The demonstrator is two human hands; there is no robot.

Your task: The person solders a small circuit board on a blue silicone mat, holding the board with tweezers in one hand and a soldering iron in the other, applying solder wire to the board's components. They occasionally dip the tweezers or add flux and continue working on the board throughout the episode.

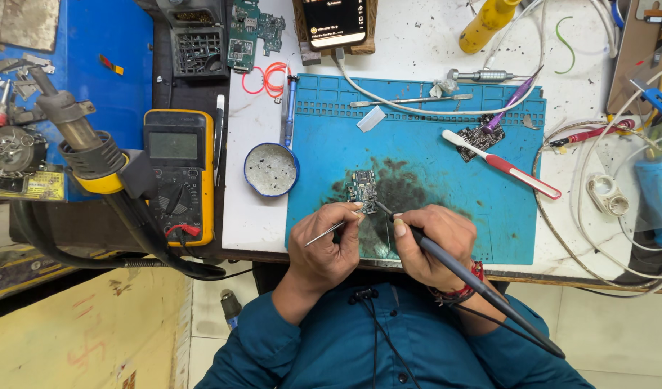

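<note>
A small dark circuit board [361, 186] lies on a blue work mat [432, 137], on a blackened patch. My left hand [324, 245] pinches metal tweezers [325, 233] whose tips reach the board's near edge. My right hand [433, 241] grips a black soldering iron [475, 282] like a pen; its thin tip points at the same edge of the board. The iron's cable runs back past my right wrist, which wears red thread bands.
A round blue tin [271, 169] sits left of the mat, a yellow multimeter [180, 173] further left, a hot-air nozzle [79, 137] at the left. A red-and-white toothbrush [500, 163], another small board [477, 138], tools and cables lie on the right. A phone [334, 21] stands at the back.
</note>
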